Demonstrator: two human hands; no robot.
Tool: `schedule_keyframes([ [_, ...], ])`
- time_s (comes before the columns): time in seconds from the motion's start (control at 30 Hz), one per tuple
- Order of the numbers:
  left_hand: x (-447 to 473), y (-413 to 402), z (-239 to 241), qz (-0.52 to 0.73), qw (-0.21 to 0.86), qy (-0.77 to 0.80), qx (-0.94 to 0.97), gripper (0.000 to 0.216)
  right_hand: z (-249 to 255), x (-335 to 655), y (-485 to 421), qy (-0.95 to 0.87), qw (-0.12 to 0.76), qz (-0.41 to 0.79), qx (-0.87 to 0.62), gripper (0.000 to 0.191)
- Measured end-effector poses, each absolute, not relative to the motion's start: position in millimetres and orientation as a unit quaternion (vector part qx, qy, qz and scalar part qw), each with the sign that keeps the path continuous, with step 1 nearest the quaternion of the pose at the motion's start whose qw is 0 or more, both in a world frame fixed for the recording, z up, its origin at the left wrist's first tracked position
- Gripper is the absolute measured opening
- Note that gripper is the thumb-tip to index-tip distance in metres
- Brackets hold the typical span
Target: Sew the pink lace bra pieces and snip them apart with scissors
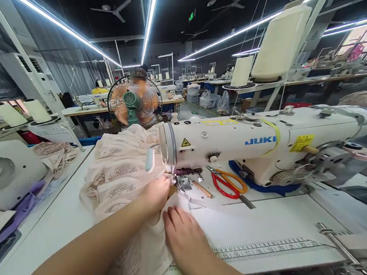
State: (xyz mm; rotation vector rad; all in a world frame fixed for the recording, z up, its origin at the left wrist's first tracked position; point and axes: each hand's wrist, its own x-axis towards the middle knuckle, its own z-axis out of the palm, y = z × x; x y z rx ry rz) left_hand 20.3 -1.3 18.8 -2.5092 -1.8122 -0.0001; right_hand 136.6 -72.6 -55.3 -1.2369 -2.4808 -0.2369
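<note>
Fabric [154, 241] runs toward the near edge of the tabletop [243, 227], pinched by the left hand [157, 193], beneath close-set fingers of the right hand [188, 237], grip unclear.

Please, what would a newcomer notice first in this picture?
Probably the white sewing machine with blue JUKI letters, at middle right. Near its left end, the left hand and right hand touch pale cloth with lace patches. Red and orange scissor handles show below and left of those letters, and a big fan stands beyond the cloth.
</note>
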Motion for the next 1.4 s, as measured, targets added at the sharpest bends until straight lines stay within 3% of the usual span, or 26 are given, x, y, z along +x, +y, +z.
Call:
schedule_keyframes([
  [0.17,13,42,-2,-0.015,0.019,-0.649,-0.761,0.031,-56,141,-59,-0.924,0.15,0.02,-0.351,0.045],
  [0.37,15,72,6,0.004,-0.01,-0.689,-0.725,0.022,-40,153,-27,-0.929,0.093,0.112,-0.34,0.055],
  [0.63,-5,8,17,0.001,-0.049,-0.514,-0.857,0.022,-33,156,-24,-0.919,0.135,0.148,-0.339,0.048],
  [0.8,-19,-13,-9,-0.102,-0.081,-0.383,-0.914,0.044,-41,164,-29,-0.917,0.181,0.102,-0.34,0.042],
  [1.1,-12,1,-18,-0.081,-0.03,-0.405,-0.91,0.042,-52,197,-41,-0.912,0.259,-0.017,-0.317,0.036],
  [1.4,-7,5,-7,-0.078,-0.078,-0.42,-0.901,0.03,-51,198,-39,-0.892,0.313,-0.045,-0.322,0.028],
])
